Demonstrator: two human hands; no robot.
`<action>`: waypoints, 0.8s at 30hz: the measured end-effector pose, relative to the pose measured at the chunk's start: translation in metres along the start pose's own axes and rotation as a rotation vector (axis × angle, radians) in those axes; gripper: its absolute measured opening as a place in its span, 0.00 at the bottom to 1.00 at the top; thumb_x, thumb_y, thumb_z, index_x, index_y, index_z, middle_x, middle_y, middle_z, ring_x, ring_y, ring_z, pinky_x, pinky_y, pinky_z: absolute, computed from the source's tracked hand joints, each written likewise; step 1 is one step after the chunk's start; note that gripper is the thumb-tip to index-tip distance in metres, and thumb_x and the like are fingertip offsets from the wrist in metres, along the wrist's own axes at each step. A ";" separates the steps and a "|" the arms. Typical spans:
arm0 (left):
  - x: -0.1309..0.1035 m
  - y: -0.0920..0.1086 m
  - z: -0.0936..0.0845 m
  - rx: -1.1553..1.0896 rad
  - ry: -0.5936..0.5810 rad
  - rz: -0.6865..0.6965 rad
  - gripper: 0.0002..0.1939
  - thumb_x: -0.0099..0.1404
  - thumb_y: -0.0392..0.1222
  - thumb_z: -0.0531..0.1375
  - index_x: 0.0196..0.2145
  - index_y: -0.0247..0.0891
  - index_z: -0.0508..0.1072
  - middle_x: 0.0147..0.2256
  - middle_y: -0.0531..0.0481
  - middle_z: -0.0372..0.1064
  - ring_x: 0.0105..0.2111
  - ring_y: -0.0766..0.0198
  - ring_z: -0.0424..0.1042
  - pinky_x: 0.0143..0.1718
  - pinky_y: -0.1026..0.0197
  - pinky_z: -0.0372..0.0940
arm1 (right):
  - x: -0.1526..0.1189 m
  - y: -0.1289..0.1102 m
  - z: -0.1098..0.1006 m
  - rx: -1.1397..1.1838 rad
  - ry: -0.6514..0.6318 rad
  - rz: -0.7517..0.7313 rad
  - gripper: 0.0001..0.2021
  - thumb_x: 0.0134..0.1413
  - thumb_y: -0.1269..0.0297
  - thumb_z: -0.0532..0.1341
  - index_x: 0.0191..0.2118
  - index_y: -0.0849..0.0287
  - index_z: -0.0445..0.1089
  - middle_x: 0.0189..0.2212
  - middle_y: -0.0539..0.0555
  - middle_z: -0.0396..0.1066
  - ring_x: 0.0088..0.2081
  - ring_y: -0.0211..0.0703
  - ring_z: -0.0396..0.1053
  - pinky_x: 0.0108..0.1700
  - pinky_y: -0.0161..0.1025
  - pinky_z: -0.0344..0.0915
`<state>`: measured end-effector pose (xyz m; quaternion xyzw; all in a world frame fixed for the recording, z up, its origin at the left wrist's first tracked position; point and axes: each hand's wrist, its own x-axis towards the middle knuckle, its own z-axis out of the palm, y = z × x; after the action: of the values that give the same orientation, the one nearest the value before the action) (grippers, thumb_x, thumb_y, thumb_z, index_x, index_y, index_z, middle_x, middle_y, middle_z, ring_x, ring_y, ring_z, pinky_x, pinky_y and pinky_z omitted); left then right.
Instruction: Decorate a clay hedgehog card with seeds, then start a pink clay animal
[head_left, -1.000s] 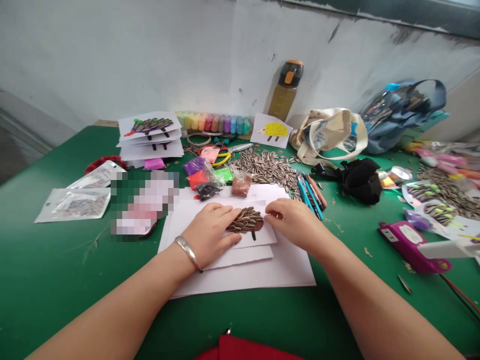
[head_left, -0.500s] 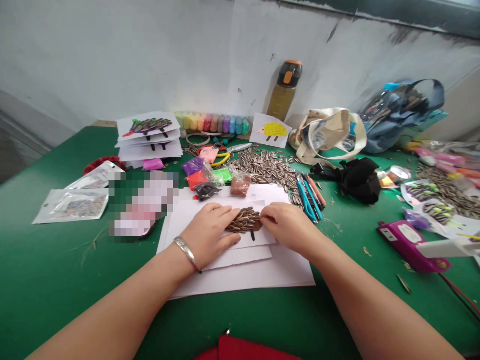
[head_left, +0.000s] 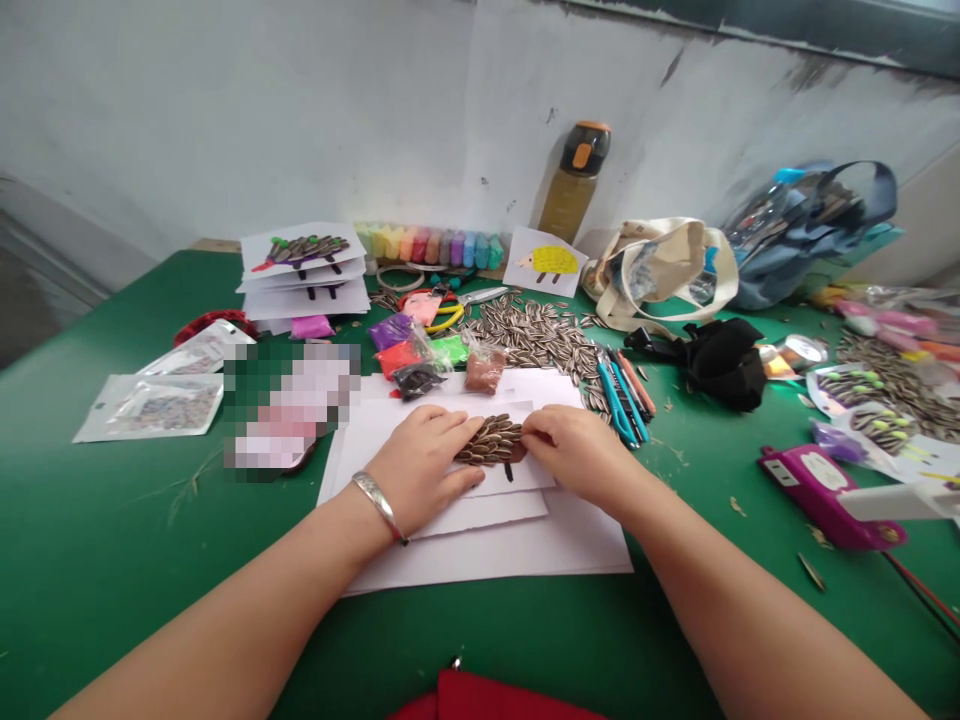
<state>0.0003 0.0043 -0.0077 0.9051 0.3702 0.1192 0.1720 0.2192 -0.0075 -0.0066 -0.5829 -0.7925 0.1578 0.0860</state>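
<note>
Striped sunflower seeds (head_left: 489, 440) overlap in a mound on a small white picture card (head_left: 469, 508), with brown clay showing at its right end and a dark drawn leg below. My left hand (head_left: 431, 455), wearing a silver bangle, lies flat across the card's left part, fingers stretched over the mound's left edge. At the mound's right end my right hand (head_left: 574, 445) is closed in a pinch, its fingertips touching the brown clay. Whatever lies between those fingertips is hidden. Larger white sheets (head_left: 510, 555) lie beneath the card.
Behind the sheets are clay packets (head_left: 484, 370), loose sunflower seeds (head_left: 540, 330) and scissors (head_left: 450, 312). Blue-handled cutters (head_left: 619, 400) lie right of them. Finished pictures (head_left: 300, 255) are stacked back left; a bottle (head_left: 574, 180) stands by the wall. A purple glue gun (head_left: 832, 495) lies at right.
The whole view has shifted slightly, with things appearing a little further right. Both hands keep the same pose on the card and seeds.
</note>
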 end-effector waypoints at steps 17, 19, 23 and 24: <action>0.000 0.000 0.000 0.007 0.003 -0.002 0.22 0.62 0.46 0.58 0.53 0.36 0.65 0.46 0.43 0.69 0.46 0.52 0.64 0.50 0.50 0.57 | 0.001 0.005 0.001 0.023 0.042 0.002 0.09 0.56 0.69 0.54 0.32 0.57 0.71 0.30 0.52 0.70 0.35 0.40 0.66 0.36 0.34 0.56; 0.001 0.001 -0.001 0.013 -0.004 -0.002 0.22 0.63 0.46 0.58 0.52 0.36 0.65 0.46 0.43 0.69 0.46 0.52 0.64 0.50 0.51 0.57 | 0.001 0.005 0.001 0.018 0.048 0.002 0.09 0.56 0.69 0.54 0.32 0.57 0.71 0.30 0.52 0.70 0.35 0.40 0.66 0.36 0.34 0.55; 0.001 0.002 -0.001 0.021 -0.017 -0.003 0.22 0.63 0.47 0.57 0.53 0.37 0.65 0.46 0.43 0.69 0.45 0.53 0.64 0.50 0.51 0.57 | 0.001 0.006 0.002 0.019 0.056 -0.004 0.09 0.56 0.69 0.54 0.32 0.57 0.71 0.30 0.52 0.70 0.35 0.40 0.66 0.36 0.34 0.56; 0.001 0.002 -0.002 0.021 -0.020 -0.004 0.22 0.63 0.46 0.57 0.53 0.37 0.65 0.46 0.43 0.69 0.45 0.53 0.64 0.49 0.51 0.57 | 0.001 0.007 0.002 0.026 0.058 -0.005 0.09 0.56 0.69 0.54 0.32 0.57 0.71 0.30 0.52 0.70 0.35 0.40 0.66 0.36 0.35 0.56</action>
<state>0.0015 0.0043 -0.0055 0.9072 0.3716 0.1058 0.1666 0.2242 -0.0051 -0.0111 -0.5839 -0.7891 0.1510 0.1167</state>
